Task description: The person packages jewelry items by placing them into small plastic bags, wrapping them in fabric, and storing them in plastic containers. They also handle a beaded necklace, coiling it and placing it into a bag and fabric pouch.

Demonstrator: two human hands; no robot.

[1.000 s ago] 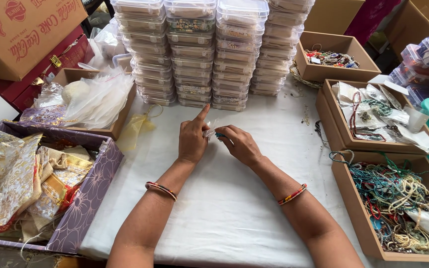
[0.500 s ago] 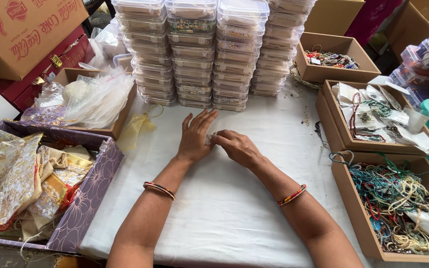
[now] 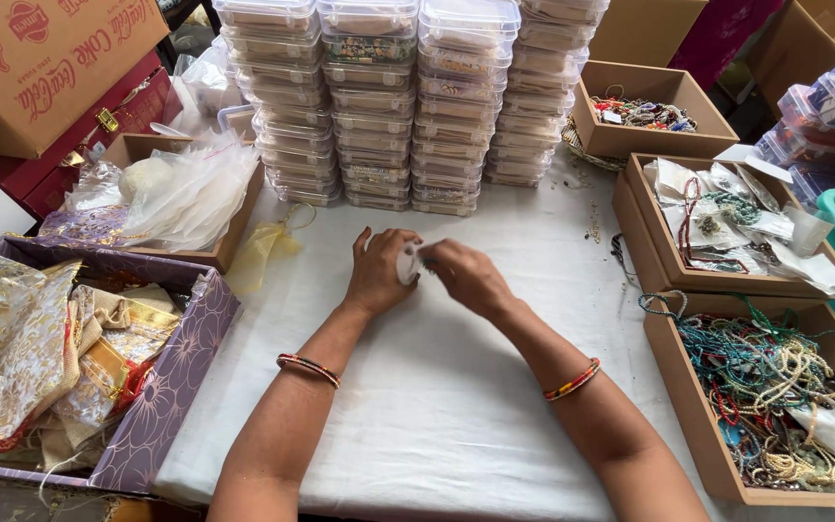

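- Nearest me, I see both forearms reach onto the white-clothed surface [image 3: 437,406], each wrist wearing a beaded bangle [image 3: 308,367].
- At near left sits a purple patterned box [image 3: 171,382] stuffed with gold brocade pouches [image 3: 26,358]; at near right, a brown box of tangled bead strings [image 3: 775,387].
- In the middle of the surface I have my left hand [image 3: 376,274] and my right hand [image 3: 466,275] together, fingertips meeting.
- Between them is a small white piece [image 3: 408,263], pinched from both sides; each grip is narrow on it. It is mostly hidden, so I cannot tell what it is.
- Just left of the hands, a yellow sheer pouch [image 3: 261,249] lies on the cloth.
- Farther left, a box holds clear plastic bags [image 3: 186,193]; farther right, a brown box holds packeted jewellery [image 3: 727,213].
- At the far edge, stacks of clear lidded containers [image 3: 408,97] stand in rows.
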